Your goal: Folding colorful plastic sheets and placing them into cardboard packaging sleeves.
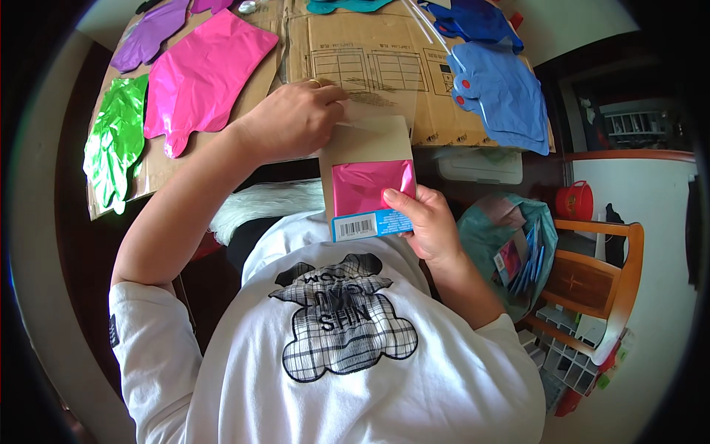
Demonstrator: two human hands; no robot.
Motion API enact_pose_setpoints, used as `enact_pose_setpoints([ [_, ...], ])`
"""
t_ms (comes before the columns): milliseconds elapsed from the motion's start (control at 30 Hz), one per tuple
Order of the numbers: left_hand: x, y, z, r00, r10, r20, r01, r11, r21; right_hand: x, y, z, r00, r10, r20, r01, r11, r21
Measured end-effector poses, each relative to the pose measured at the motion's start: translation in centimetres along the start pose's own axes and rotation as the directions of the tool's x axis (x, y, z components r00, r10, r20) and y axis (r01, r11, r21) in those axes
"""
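Observation:
My right hand (pixel 429 222) grips a beige backing card (pixel 366 144) from its right side, thumb pressed on the front. A folded pink foil sheet (pixel 362 185) lies on the card, above a blue printed strip with a barcode (pixel 370 226). Clear film seems to stretch past the card's top end. My left hand (pixel 303 115) is closed by the card's upper left corner, its fingertips pinched together. What is between those fingers is too hard to see.
Flat cardboard (pixel 355 66) covers the table. On it lie foil balloons: pink (pixel 211 74), green (pixel 115 137), purple (pixel 151 33) and light blue (pixel 499 92). A teal plastic bag (pixel 473 229) with several packets stands at right, beside a wooden chair (pixel 592 281).

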State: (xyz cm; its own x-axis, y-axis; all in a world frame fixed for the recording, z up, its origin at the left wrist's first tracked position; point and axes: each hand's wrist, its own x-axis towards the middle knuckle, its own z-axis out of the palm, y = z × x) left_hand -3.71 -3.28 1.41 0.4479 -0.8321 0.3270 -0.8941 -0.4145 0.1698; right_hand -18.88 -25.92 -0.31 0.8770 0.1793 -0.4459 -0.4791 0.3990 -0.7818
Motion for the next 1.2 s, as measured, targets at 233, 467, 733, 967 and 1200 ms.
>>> enact_pose_setpoints([
  [233,0.2,-0.2,0.2,0.998,-0.054,0.021,0.055,0.996,-0.065,-0.2,1.1,-0.1,1.000,0.011,-0.024,-0.010,0.998,0.066],
  [467,0.2,0.4,0.3,1.000,-0.023,-0.014,0.024,0.999,0.044,-0.3,1.8,0.1,0.997,-0.011,-0.076,0.015,0.999,0.043],
  [733,0.9,0.8,-0.9,0.994,-0.018,0.112,0.010,0.997,0.073,-0.2,0.5,-0.7,0.995,-0.057,-0.076,0.053,0.997,-0.057],
  [967,0.2,0.7,-0.9,0.986,-0.077,0.147,0.069,0.996,0.057,1.2,1.1,0.4,0.989,-0.094,-0.114,0.085,0.993,-0.078],
  [1200,0.5,1.5,-0.3,0.996,0.085,-0.033,-0.083,0.995,0.057,2.3,0.7,0.1,0.983,-0.120,-0.138,0.105,0.989,-0.106],
])
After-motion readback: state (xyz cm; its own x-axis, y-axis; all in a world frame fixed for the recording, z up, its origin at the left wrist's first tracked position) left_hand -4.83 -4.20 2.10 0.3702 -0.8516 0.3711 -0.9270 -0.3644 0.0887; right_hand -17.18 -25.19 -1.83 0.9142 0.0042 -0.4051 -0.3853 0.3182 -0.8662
